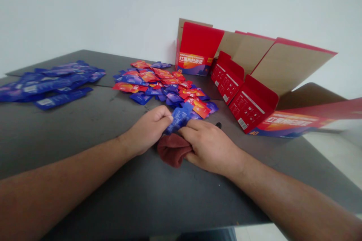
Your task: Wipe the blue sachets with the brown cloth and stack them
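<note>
In the head view, the left hand [154, 125] pinches a blue packet [180, 116]; the right hand [212, 145] clutches a brown cloth [173, 150] at its lower edge. The packet is between both hands, before the mixed pile [160, 77], left of the boxes [252, 102].

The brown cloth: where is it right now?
In the head view, the brown cloth is near the centre, in the right hand, just below the blue packet.

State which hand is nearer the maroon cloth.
Right. The right hand grips the maroon cloth; the left hand is up and to the cloth's left in view, pinching a blue sachet.
</note>
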`<state>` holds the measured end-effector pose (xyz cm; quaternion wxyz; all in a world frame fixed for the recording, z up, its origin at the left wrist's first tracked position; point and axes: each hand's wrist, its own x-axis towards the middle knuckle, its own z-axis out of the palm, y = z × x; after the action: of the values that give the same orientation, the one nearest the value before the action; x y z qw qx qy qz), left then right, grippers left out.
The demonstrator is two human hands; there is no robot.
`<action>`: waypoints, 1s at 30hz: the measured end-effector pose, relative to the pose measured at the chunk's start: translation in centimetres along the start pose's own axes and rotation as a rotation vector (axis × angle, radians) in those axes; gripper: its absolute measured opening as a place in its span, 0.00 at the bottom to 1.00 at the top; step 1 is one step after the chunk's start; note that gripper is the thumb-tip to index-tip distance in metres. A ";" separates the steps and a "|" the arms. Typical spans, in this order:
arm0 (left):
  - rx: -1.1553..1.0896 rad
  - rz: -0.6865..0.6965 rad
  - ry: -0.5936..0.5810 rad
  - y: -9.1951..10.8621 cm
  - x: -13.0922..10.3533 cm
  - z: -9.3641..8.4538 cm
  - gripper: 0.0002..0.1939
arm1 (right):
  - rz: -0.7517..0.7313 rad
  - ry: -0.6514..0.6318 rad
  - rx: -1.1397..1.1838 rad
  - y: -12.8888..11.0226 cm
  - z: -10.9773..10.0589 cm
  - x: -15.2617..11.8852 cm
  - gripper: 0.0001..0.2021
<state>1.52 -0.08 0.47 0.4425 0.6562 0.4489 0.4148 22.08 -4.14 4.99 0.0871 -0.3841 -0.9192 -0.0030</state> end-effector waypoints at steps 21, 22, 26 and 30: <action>0.092 0.008 0.060 0.8 -0.2 0.0 0.11 | -0.022 -0.028 -0.010 -0.2 -0.1 0.1 0.09; 0.095 0.010 0.059 0.9 -0.3 0.0 0.11 | -0.035 -0.035 -0.010 -0.3 -0.1 0.0 0.09; 0.090 0.018 0.068 0.7 -0.2 0.1 0.11 | 0.112 0.052 -0.034 0.0 -0.2 0.0 0.07; 0.104 0.020 0.079 0.7 -0.3 0.1 0.11 | 0.069 0.027 -0.017 -0.1 -0.1 0.0 0.07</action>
<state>1.70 -0.51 1.11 0.3855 0.6658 0.4806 0.4208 22.03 -4.16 5.09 0.0962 -0.4163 -0.9040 -0.0129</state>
